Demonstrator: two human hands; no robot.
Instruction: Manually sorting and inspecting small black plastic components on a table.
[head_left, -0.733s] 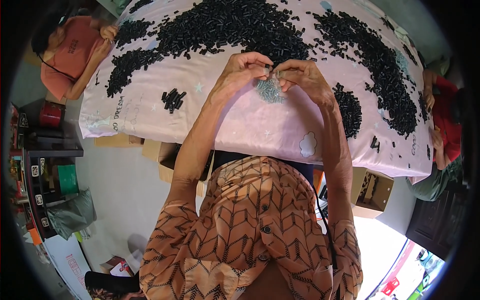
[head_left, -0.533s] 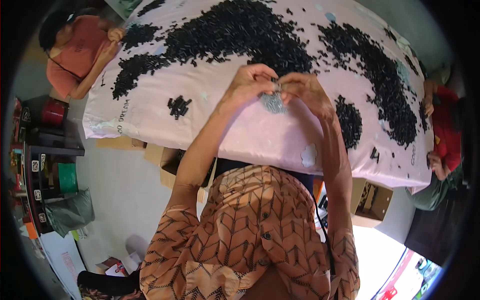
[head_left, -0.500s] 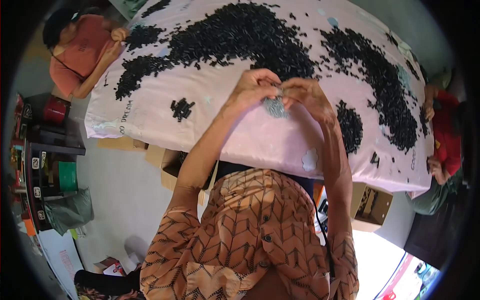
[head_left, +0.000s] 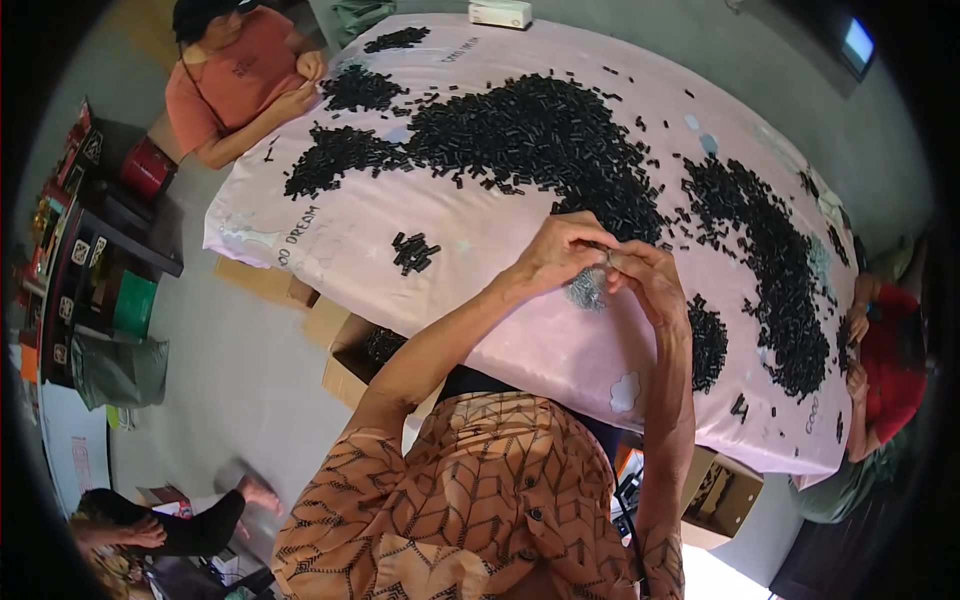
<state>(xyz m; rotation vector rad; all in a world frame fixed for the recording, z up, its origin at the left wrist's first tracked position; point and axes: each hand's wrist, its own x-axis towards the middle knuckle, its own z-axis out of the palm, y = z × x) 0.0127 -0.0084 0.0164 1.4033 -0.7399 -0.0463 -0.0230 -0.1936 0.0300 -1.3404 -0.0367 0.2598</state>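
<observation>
My left hand (head_left: pixel 560 250) and my right hand (head_left: pixel 650 283) meet above the pink cloth, fingertips pinched together. Whatever sits between them is too small and covered to make out. Just under the fingers lies a little pile of silvery small parts (head_left: pixel 584 290), partly hidden by my right hand. Beyond my hands spreads a large heap of short black tube-like pieces (head_left: pixel 540 125). A smaller cluster of black pieces (head_left: pixel 412 253) rests to the left of my left hand, and another black pile (head_left: pixel 708 345) lies just right of my right forearm.
More black pieces (head_left: pixel 790 310) cover the table's right side. A person in an orange shirt (head_left: pixel 245 80) sits at the far left, a person in red (head_left: pixel 890 360) at the right. Open cardboard boxes (head_left: pixel 350 350) stand below the pink-covered table (head_left: pixel 520 350). A white box (head_left: pixel 500 14) sits at the far edge.
The view has shifted, so the table appears lower and the white box at its far edge has come in. My hands stay pinched together over the silvery pile.
</observation>
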